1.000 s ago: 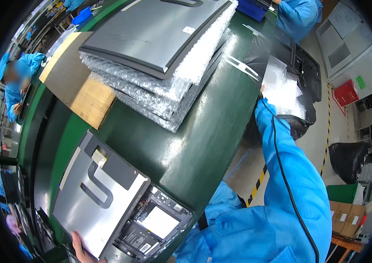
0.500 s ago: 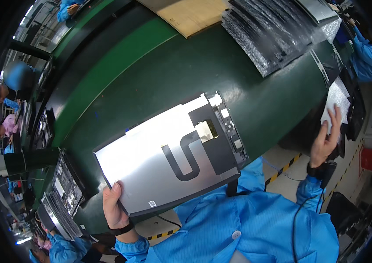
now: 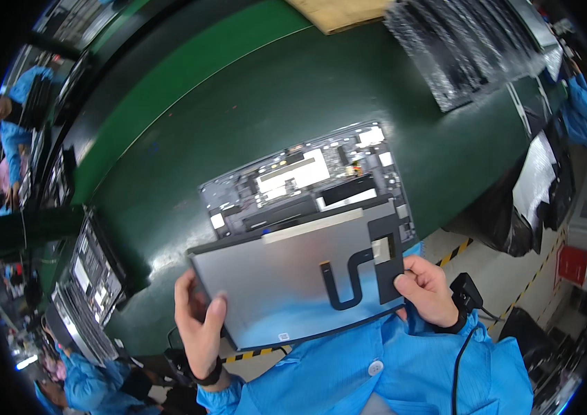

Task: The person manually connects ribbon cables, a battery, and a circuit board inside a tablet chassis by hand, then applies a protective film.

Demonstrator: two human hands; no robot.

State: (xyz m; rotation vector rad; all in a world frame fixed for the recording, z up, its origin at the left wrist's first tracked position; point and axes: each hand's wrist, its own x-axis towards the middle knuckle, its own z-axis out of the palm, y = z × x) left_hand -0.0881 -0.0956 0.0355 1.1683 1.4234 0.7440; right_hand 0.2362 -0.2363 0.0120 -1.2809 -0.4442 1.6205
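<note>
Both my hands grip a thin display panel (image 3: 273,280), silver-backed with a black S-shaped ribbon cable. My left hand (image 3: 200,328) is closed on its left edge, thumb on the silver side. My right hand (image 3: 426,290) pinches the right edge near the black patch. Beyond the panel, on the green table, lies an open device chassis (image 3: 286,183) with circuit boards and parts exposed. The panel covers the chassis's near part; whether they touch I cannot tell.
Stacked black trays in clear wrap (image 3: 459,48) and a wooden board (image 3: 338,14) sit at the far side. More open chassis (image 3: 96,270) stand at the left. A black bag (image 3: 494,221) with a silver sheet (image 3: 534,176) hangs at the right. Co-workers in blue are near both sides.
My right hand has left the silver sheet at the right and taken hold of the panel's right edge. The panel has shifted toward me, uncovering much of the chassis.
</note>
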